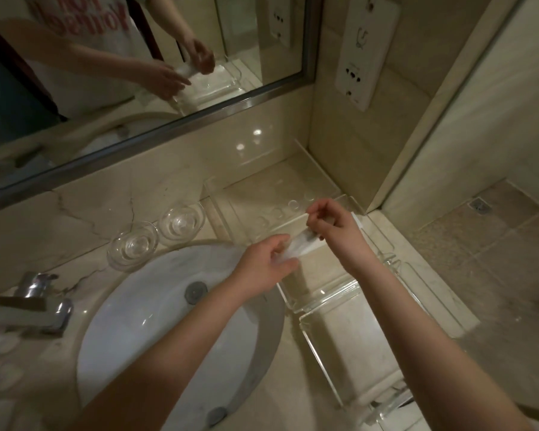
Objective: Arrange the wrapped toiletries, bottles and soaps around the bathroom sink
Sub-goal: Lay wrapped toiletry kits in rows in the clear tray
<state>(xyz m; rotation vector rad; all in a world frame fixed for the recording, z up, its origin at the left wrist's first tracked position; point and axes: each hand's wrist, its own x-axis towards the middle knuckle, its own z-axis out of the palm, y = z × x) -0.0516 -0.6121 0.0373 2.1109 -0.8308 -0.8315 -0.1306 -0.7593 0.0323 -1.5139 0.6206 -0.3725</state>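
**Wrapped packet held over the clear tray**

I have both hands on one wrapped toiletry (299,245) — my left hand (263,264) pinches its near end, my right hand (330,227) curls shut around the far end with fingertips nipping the top edge. I judge the two-handed hold is for straightening it before setting it down. It hangs above the acrylic tray (231,197), just right of the sink (156,306). The packet looks small, white, crinkly, translucent.

Wall mirror (106,73), socket panel (367,51), chrome tap (41,303), tiled shower floor (495,244) with drain (479,205).
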